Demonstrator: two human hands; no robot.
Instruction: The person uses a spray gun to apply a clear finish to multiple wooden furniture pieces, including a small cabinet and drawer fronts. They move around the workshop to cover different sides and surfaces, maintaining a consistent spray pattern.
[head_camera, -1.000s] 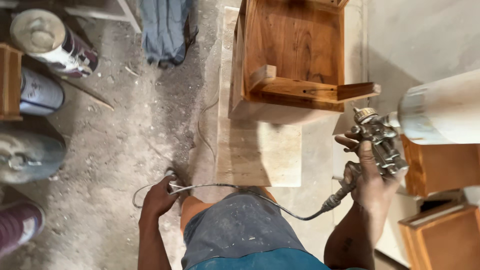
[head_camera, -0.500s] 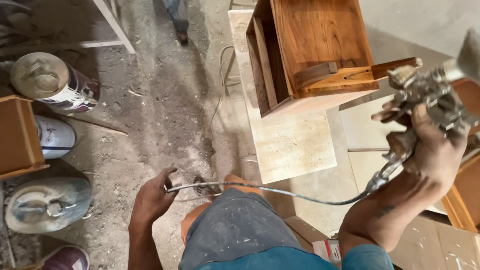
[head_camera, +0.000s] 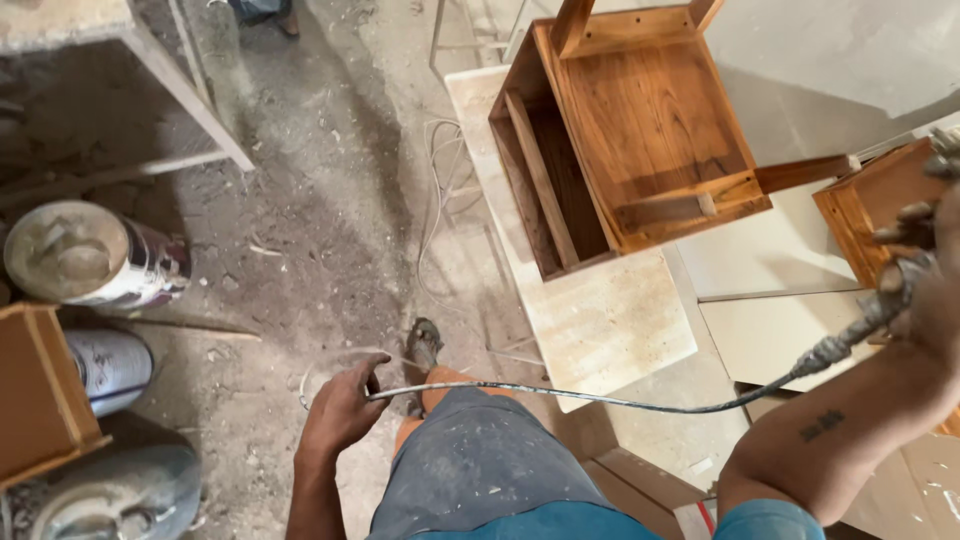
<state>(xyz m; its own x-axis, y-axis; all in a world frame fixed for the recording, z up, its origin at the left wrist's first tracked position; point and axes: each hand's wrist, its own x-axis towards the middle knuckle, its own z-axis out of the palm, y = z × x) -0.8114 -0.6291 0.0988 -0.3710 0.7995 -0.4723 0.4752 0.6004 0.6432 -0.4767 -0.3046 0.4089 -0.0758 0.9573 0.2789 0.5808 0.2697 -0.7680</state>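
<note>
My left hand (head_camera: 340, 410) is closed around a thin grey air hose (head_camera: 600, 398) low in the view, beside my knee. The hose runs right to a spray gun (head_camera: 905, 275), gripped in my right hand (head_camera: 935, 270) at the right edge; most of the gun is cut off by the frame. A brown varnished wooden cabinet piece (head_camera: 640, 130) lies on a pale board (head_camera: 590, 310) ahead, left of the gun and apart from it.
Paint cans (head_camera: 95, 255) stand at the left on the dusty floor, with a wooden box (head_camera: 40, 390) next to them. A metal table leg (head_camera: 190, 90) crosses the upper left. Another wooden piece (head_camera: 875, 205) sits at the right. Cables (head_camera: 435, 190) trail on the floor.
The view has swung left and up. My right hand with the spray gun has drifted toward the right edge. My left hand keeps its hold on the hose.
</note>
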